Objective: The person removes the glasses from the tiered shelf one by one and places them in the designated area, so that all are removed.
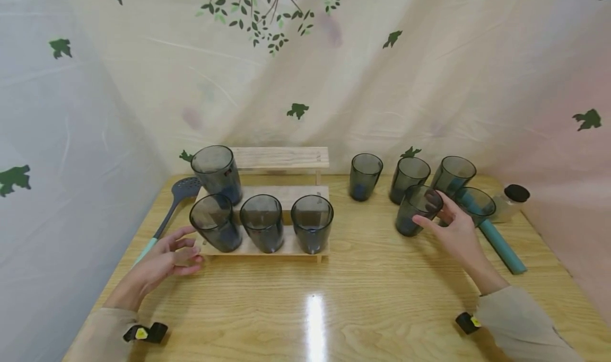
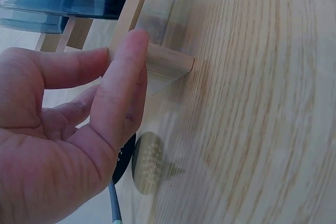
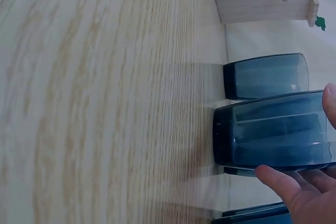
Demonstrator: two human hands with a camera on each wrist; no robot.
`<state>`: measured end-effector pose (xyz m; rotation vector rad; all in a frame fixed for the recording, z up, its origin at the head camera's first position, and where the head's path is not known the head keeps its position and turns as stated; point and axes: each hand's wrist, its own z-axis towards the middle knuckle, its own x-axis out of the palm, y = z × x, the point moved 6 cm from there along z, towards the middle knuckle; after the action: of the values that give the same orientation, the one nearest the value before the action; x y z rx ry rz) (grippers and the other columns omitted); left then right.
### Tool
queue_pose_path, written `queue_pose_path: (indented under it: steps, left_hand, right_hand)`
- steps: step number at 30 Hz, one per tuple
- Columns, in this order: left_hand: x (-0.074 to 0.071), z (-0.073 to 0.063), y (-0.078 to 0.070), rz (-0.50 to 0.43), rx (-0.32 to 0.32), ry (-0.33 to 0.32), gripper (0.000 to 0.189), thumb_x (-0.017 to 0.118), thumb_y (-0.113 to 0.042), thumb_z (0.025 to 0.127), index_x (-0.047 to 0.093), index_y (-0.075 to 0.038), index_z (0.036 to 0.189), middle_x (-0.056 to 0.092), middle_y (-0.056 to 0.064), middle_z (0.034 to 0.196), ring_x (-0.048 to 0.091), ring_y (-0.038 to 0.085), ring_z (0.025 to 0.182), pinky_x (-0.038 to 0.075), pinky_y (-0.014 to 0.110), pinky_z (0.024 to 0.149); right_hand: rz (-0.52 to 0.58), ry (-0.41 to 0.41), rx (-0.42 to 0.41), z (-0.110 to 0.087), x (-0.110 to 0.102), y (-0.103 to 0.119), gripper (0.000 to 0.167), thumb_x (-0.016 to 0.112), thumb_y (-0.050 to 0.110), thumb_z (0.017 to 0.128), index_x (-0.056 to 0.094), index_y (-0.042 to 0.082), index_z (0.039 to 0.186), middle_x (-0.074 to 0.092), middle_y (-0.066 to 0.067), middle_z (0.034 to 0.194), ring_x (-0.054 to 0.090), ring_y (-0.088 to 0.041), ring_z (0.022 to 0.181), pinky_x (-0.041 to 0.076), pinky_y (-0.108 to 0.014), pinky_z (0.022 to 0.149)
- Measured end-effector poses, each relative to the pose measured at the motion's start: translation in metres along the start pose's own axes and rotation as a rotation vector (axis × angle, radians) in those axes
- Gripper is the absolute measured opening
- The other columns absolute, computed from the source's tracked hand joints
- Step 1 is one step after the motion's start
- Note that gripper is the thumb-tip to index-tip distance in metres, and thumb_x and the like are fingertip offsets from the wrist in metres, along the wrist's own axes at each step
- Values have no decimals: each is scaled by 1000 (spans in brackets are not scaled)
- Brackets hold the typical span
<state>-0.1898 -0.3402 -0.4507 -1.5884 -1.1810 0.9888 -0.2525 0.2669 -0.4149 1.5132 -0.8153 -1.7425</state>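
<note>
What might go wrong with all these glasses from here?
The right hand grips a glass close to other glasses, so it might clink against one if moved carelessly. The left hand is right at the end of the wooden rack; a bump could jolt the rack glasses. The front three stand close together, so one could knock its neighbour.

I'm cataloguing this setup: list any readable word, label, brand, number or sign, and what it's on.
No text is readable in any view.
Wooden tiered rack: small marks on the upper tiers, too faint to read.
Yellow patches on the black wrist devices: any sign is too small to read.
Tumbler in the right hand: no lettering visible.
</note>
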Motion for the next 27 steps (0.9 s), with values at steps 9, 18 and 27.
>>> queue_pose_path:
  steps: [9, 18, 27]
  left_hand:
    - [1, 1, 0, 1, -7, -3, 72, 58, -7, 103, 11, 3, 157, 37, 21, 127, 66, 25, 99, 61, 42, 88]
    - [1, 0, -1, 0, 0, 3, 72, 58, -8, 103, 12, 3, 157, 37, 20, 125, 66, 25, 98, 61, 41, 87]
    - [0, 0, 0, -2, 12, 5, 71, 58, -7, 103, 12, 4, 156, 37, 19, 124, 67, 23, 97, 61, 41, 86]
  right_hand:
    - [11, 23, 10, 0, 0, -1, 99, 77, 41, 91, 15, 18, 164, 34, -26, 157, 40, -51, 137, 38, -71, 104]
    - [26, 4, -103, -1, 2, 10, 110, 81, 29, 90, 0, 25, 164, 16, -11, 167, 26, -37, 149, 41, -28, 111]
    - [-33, -195, -391, -6, -10, 81, 105, 89, 13, 80, 25, 31, 161, 28, 0, 163, 27, -24, 150, 31, -49, 120]
